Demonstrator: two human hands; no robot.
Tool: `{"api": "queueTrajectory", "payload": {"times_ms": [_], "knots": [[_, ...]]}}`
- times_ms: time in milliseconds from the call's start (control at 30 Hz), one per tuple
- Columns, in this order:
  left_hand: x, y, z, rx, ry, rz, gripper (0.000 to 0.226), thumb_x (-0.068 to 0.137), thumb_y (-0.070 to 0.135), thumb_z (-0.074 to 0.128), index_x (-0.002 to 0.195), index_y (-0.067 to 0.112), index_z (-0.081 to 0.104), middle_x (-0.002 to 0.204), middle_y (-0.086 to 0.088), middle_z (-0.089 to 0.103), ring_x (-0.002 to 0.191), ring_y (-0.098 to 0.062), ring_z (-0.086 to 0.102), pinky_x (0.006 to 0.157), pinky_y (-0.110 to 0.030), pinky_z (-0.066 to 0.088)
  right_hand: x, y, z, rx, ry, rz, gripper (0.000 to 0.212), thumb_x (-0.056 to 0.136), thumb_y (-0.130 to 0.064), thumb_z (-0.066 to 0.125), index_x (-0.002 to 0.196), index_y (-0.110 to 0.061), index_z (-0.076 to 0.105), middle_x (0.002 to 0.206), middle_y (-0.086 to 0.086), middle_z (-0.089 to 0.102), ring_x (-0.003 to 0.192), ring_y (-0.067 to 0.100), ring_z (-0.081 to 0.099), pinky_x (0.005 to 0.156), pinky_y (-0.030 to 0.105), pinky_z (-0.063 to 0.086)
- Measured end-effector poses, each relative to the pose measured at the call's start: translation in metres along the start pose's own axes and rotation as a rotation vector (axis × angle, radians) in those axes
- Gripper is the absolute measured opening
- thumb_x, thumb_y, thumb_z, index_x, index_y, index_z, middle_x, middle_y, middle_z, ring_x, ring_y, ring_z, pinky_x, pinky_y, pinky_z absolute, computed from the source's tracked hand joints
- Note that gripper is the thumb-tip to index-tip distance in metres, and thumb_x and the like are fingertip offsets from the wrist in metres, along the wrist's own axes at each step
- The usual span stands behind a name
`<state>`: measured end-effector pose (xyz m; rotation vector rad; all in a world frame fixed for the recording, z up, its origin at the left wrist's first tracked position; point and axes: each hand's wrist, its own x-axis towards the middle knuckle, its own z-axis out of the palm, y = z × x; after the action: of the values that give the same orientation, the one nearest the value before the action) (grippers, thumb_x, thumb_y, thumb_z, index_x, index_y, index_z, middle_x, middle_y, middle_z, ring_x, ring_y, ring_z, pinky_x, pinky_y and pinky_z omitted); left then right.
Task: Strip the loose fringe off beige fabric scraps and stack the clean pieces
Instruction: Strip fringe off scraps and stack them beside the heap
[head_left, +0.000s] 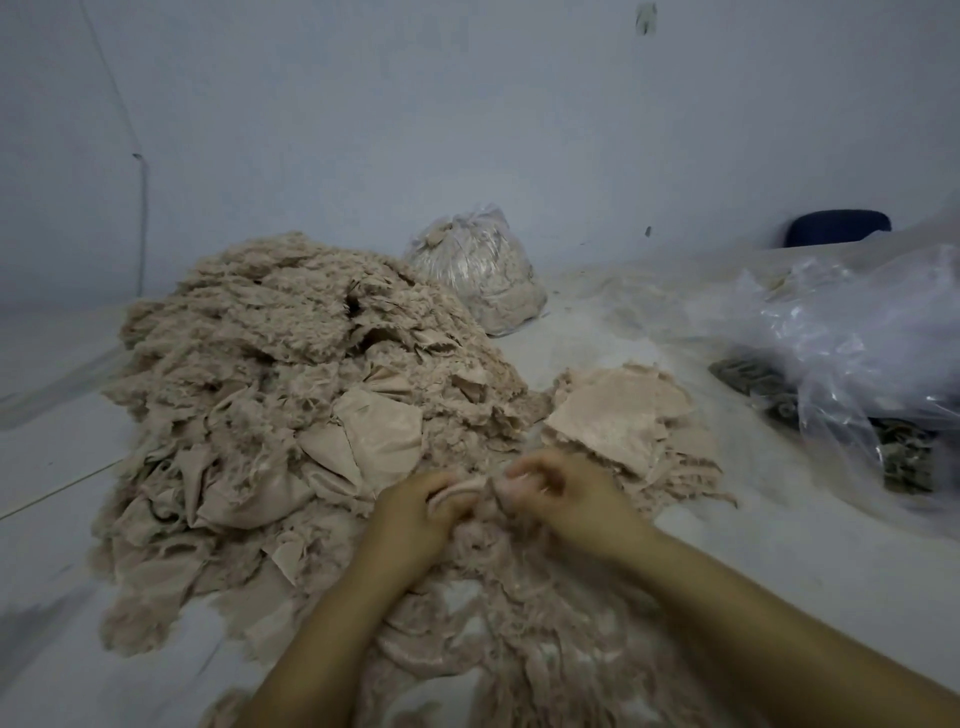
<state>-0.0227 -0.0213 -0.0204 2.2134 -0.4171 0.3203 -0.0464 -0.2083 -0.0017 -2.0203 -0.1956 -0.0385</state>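
Pale blue-grey walls close in a white floor (779, 545) dusted with lint, and you are working low over it. Your left hand (415, 512) and right hand (566, 493) meet close together, each with its fingers (524, 475) curled round the same beige fabric scrap (467, 491), bunched between them; motion blur hides exactly how each finger lies. Below your fingers, pulled fringe (519, 623) spreads over the floor between your forearms. Just beyond your right fingers sits the stack of clean pieces (618, 415), lying flat. Beyond and left of your left fingers rises the big heap of scraps (291, 374), ragged with threads. Farther back stands a clear bag (478, 270) stuffed with beige material. Well off to the right of your fingers lies crumpled clear plastic (857, 353) over dark fabric.
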Motion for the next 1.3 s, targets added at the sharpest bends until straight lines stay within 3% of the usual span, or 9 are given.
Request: {"api": "queueTrajectory", "payload": {"times_ms": [100, 233, 533, 667, 800, 933, 1033, 1167, 1300], "knots": [[-0.002, 0.010, 0.003, -0.406, 0.053, -0.068, 0.019, 0.087, 0.015, 0.065, 0.070, 0.024, 0.068, 0.061, 0.008, 0.062, 0.057, -0.002, 0.054, 0.054, -0.016, 0.042, -0.005, 0.004, 0.026, 0.373, -0.114, 0.073, 0.022, 0.080, -0.027, 0.076, 0.093, -0.015, 0.064, 0.078, -0.002, 0.066, 0.068, 0.010, 0.063, 0.058, 0.021, 0.049], [-0.005, 0.022, 0.009, -0.524, -0.039, -0.104, 0.027, 0.089, 0.038, 0.051, 0.071, 0.026, 0.066, 0.063, 0.010, 0.062, 0.059, 0.001, 0.054, 0.055, -0.014, 0.043, -0.003, 0.009, 0.024, 0.553, 0.024, -0.002, 0.014, 0.084, -0.005, 0.069, 0.076, -0.008, 0.057, 0.057, 0.002, 0.056, 0.050, 0.011, 0.051, 0.050, 0.020, 0.045], [-0.004, 0.012, 0.003, -0.991, -0.392, -0.445, 0.041, 0.084, 0.031, 0.060, 0.113, 0.002, 0.065, 0.113, -0.017, 0.068, 0.105, -0.025, 0.065, 0.085, -0.029, 0.054, -0.005, 0.013, 0.021, 0.807, -0.047, 0.154, 0.014, 0.091, -0.001, 0.055, 0.092, -0.007, 0.067, 0.076, 0.005, 0.068, 0.068, 0.014, 0.063, 0.063, 0.024, 0.051], [-0.006, 0.012, 0.006, -0.892, -0.366, -0.451, 0.041, 0.068, 0.023, 0.073, 0.102, 0.001, 0.066, 0.093, -0.014, 0.072, 0.081, -0.021, 0.068, 0.074, -0.030, 0.054, -0.008, 0.007, 0.025, 0.764, 0.038, 0.173, 0.020, 0.098, -0.011, 0.050, 0.084, -0.006, 0.063, 0.067, 0.005, 0.064, 0.056, 0.014, 0.058, 0.050, 0.023, 0.046], [-0.007, 0.014, 0.016, -0.944, -0.262, -0.403, 0.039, 0.074, 0.022, 0.069, 0.105, 0.000, 0.060, 0.095, -0.015, 0.068, 0.086, -0.024, 0.064, 0.077, -0.036, 0.050, -0.010, 0.009, 0.029, 0.641, 0.183, 0.120, 0.025, 0.100, -0.023, 0.048, 0.080, -0.011, 0.058, 0.064, 0.002, 0.057, 0.054, 0.013, 0.050, 0.050, 0.026, 0.039], [-0.007, 0.017, 0.016, -0.861, -0.073, -0.299, 0.025, 0.074, 0.025, 0.070, 0.072, 0.012, 0.048, 0.067, -0.005, 0.060, 0.060, -0.013, 0.059, 0.052, -0.024, 0.047, -0.009, 0.009, 0.031, 0.531, 0.183, 0.057, 0.020, 0.092, -0.027, 0.060, 0.076, -0.016, 0.059, 0.060, -0.006, 0.062, 0.055, 0.007, 0.056, 0.048, 0.018, 0.042], [-0.003, 0.017, 0.014, -0.839, 0.073, -0.312, 0.026, 0.083, 0.017, 0.066, 0.071, 0.013, 0.043, 0.064, -0.006, 0.052, 0.056, -0.016, 0.049, 0.047, -0.023, 0.041, -0.005, 0.013, 0.029, 0.352, 0.289, 0.061, 0.028, 0.095, -0.029, 0.054, 0.070, -0.018, 0.055, 0.051, -0.014, 0.055, 0.050, 0.003, 0.049, 0.047, 0.014, 0.036], [-0.005, 0.019, 0.013, -0.755, 0.017, -0.232, 0.025, 0.080, 0.029, 0.067, 0.076, 0.013, 0.048, 0.069, -0.011, 0.048, 0.063, -0.020, 0.041, 0.052, -0.029, 0.035, -0.009, 0.010, 0.025, 0.326, 0.195, 0.068, 0.054, 0.088, -0.062, 0.040, 0.074, -0.016, 0.064, 0.063, -0.007, 0.066, 0.060, 0.012, 0.061, 0.057, 0.020, 0.046], [-0.007, 0.022, 0.023, -0.610, -0.021, -0.168, 0.022, 0.086, 0.020, 0.064, 0.073, 0.015, 0.048, 0.056, 0.003, 0.047, 0.051, -0.009, 0.042, 0.046, -0.021, 0.035, -0.009, 0.008, 0.033, 0.546, 0.127, 0.070, 0.029, 0.088, -0.035, 0.063, 0.086, -0.006, 0.063, 0.079, 0.015, 0.066, 0.069, 0.023, 0.063, 0.062, 0.030, 0.049]]}}
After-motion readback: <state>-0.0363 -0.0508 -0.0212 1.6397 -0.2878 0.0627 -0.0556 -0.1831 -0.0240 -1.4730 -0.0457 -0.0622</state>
